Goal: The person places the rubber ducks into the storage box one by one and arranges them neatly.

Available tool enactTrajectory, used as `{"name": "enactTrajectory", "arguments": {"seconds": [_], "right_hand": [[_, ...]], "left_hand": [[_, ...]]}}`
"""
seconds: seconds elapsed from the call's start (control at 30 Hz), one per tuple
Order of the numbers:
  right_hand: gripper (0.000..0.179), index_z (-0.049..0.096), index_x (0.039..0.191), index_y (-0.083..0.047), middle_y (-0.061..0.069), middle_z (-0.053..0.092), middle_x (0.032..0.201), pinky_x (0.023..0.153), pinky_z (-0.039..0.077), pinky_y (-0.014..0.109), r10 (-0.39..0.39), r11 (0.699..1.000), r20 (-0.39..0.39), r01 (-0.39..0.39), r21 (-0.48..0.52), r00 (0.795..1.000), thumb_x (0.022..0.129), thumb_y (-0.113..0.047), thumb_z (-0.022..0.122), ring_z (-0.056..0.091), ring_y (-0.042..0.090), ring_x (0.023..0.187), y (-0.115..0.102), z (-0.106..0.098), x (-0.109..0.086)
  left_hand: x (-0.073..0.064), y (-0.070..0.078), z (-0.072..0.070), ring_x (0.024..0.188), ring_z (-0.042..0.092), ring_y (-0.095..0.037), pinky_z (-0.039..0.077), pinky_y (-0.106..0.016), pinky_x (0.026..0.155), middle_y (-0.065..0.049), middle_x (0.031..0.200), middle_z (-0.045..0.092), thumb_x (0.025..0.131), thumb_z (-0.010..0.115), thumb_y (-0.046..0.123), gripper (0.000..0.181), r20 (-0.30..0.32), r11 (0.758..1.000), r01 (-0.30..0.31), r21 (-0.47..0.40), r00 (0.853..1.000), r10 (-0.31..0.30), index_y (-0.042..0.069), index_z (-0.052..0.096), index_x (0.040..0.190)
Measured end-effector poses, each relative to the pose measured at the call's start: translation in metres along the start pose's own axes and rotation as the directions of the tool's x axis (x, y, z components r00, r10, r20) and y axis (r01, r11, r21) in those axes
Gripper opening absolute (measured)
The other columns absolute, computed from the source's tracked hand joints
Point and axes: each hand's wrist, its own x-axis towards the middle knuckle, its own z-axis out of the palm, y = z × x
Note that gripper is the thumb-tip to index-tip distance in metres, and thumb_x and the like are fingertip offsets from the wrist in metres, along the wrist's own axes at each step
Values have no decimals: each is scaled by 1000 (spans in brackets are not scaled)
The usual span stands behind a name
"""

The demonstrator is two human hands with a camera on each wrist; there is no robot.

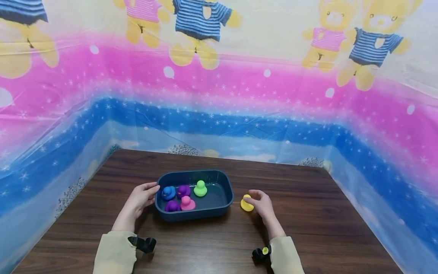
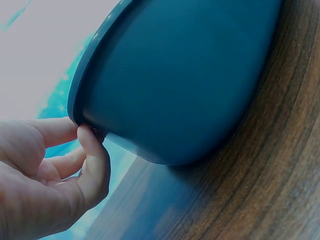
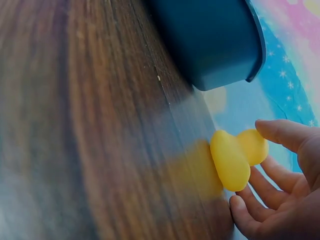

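A dark blue plastic tub [image 1: 208, 214] stands on the wooden table. My left hand [image 1: 142, 198] pinches its left rim between thumb and fingers; the left wrist view shows the tub's outer wall [image 2: 180, 85] close by. Inside the tub are rubber ducks: a blue one [image 1: 168, 193], two purple ones, a pink one [image 1: 187, 203] and a green one [image 1: 200, 188]. To the right of the tub, a yellow rubber duck [image 3: 231, 160] sits upright on the table. Around its head and side my right hand [image 1: 261, 205] curls thumb and fingers, gripping it.
Dark wood-grain tabletop [image 1: 202, 247] extends on all sides of the tub. A printed cloth [image 1: 222, 125] with bears and snowflakes hangs behind the table and along both sides. Black camera mounts [image 1: 145, 244] are strapped at both wrists, by the cream sleeves.
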Motion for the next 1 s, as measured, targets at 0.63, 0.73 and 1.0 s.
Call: {"name": "enactTrajectory", "arguments": {"seconds": [0.63,0.73,1.0], "right_hand": [[42,61,121,5,23,61,121,97,45,48,30,998,30,-28,-57,999,86,-14,72,56,33,108,3,2,-2],[39,63,118,5,21,63,117,93,46,44,7,999,14,-6,-35,1000,84,-12,72,57,31,105,3,2,-2],[35,59,117,4,23,62,122,89,45,36,-13,999,-14,14,41,1000,86,-8,69,56,31,107,2,-1,-1]], "left_hand": [[-1,1,0,100,55,-18,50,-17,72,-28,137,45,102,51,22,56,1,1000,8,-9,1000,-8,-10,34,145],[-2,1,0,103,55,-21,50,-16,73,-29,140,43,103,50,22,56,2,1000,8,1,1000,-8,-9,34,146],[-1,2,0,102,55,-19,50,-16,72,-30,141,42,102,50,22,57,8,1000,6,1,1000,-6,-10,33,146]]}}
